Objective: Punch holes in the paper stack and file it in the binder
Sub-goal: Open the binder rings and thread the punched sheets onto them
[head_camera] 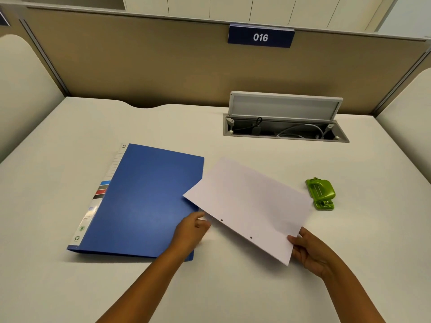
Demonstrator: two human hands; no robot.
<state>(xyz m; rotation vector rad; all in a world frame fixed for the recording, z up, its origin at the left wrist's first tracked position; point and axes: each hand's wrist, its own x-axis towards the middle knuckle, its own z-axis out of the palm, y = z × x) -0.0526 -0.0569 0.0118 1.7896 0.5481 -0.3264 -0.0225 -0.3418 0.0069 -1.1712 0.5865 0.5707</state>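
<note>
A white paper stack (249, 206) is held tilted just above the desk, with two punched holes along its near edge. My right hand (307, 248) grips its near right corner. My left hand (193, 229) pinches the near left part of that holed edge, over the right side of the binder. The blue binder (144, 201) lies closed and flat on the desk at the left, its labelled spine facing left. A green hole punch (321, 194) rests on the desk to the right of the paper, apart from both hands.
An open cable hatch (284, 127) with wires inside is set into the white desk (70, 141) at the back right. A beige partition with a blue "016" sign (260, 37) closes off the back; padded side panels flank the desk.
</note>
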